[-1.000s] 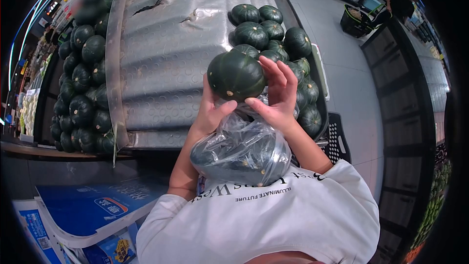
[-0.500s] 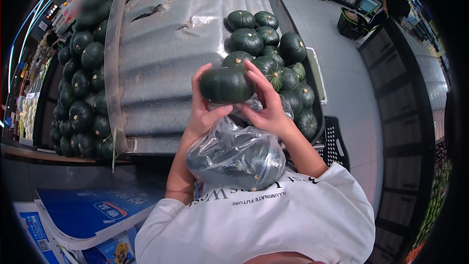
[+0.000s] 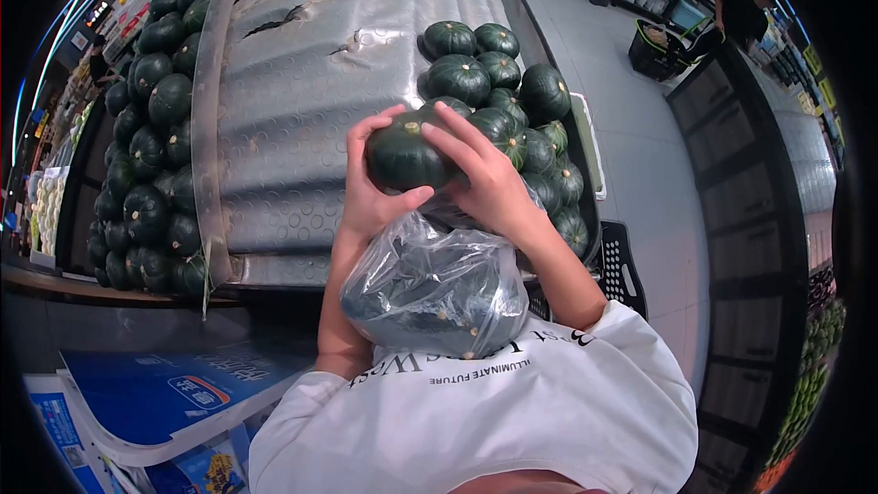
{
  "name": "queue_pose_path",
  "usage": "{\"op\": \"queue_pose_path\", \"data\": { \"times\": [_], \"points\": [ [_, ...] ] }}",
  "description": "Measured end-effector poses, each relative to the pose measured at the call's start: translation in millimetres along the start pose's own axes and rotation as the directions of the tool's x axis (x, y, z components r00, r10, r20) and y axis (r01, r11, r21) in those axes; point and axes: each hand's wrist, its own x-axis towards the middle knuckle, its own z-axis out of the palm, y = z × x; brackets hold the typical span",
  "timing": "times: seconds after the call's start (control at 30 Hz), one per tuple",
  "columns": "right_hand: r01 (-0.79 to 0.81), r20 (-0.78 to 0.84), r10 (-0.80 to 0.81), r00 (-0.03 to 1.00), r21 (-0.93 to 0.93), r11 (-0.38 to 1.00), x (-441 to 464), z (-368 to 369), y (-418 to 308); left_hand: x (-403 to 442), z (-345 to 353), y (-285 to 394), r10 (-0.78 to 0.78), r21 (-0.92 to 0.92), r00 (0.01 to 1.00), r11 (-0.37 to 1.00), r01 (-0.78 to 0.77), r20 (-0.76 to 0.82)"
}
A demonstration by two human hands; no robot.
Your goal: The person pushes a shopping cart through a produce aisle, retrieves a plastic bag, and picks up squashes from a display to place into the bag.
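A person in a white T-shirt [image 3: 494, 421] clasps a dark green squash [image 3: 407, 165] between two bare hands, the left hand [image 3: 370, 206] curled around one side and the right hand [image 3: 494, 187] spread over the top and the other side. The squash is just above a clear, crinkled plastic bag [image 3: 498, 265] bulging against the shirt front; the bag holds more dark squash [image 3: 402, 306], their number hard to tell through the glossy film. Ahead, a silvery sheet [image 3: 302, 128], ridged, patterned with rings and torn toward its far end, covers a display stand. Round, ribbed squash with pale stem ends crowd the stand's right side in a heap [image 3: 544, 91], with another stack [image 3: 151, 174] at left beyond a translucent divider [image 3: 207, 119]. A black perforated crate [image 3: 624, 270] stands partly behind the right forearm. A blue printed panel [image 3: 137, 393] fills the lower left; a black basket [image 3: 658, 50] sits across the aisle.
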Motion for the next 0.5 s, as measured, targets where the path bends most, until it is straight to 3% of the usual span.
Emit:
{"op": "queue_pose_path", "data": {
  "times": [0.13, 0.2, 0.27, 0.33, 0.4, 0.5],
  "points": [
    [-0.072, -0.058, 0.066, 0.996, -0.094, 0.993, 15.6, -14.7, 1.2, 32.3, 0.2, -5.4, 0.229, 0.185, 0.966, 0.951, -0.249, 0.124],
    [-0.106, -0.122, 0.097, 0.988, -0.078, 0.991, 25.7, -22.6, 8.3, 53.8, 3.4, -10.9, 0.264, 0.245, 0.952, 0.924, -0.295, 0.154],
    [-0.099, -0.167, 0.091, 0.982, -0.041, 0.994, 36.8, -32.9, 20.9, 78.0, 7.4, -8.7, 0.222, 0.335, 0.943, 0.894, -0.298, 0.246],
    [-0.161, -0.144, 0.186, 0.972, 0.168, 0.973, 41.2, -40.4, 38.4, 100.5, 13.6, -11.5, 0.188, 0.407, 0.937, 0.863, -0.301, 0.295],
    [-0.211, -0.154, 0.264, 0.952, 0.290, 0.933, 39.5, -42.1, 57.6, 115.0, 20.6, -24.3, 0.094, 0.365, 0.960, 0.911, -0.191, 0.265],
    [-0.265, -0.188, 0.347, 0.919, 0.356, 0.896, 30.7, -36.2, 78.9, 123.3, 26.1, -52.3, 0.150, 0.346, 0.939, 0.902, -0.259, 0.311]
  ]
}}
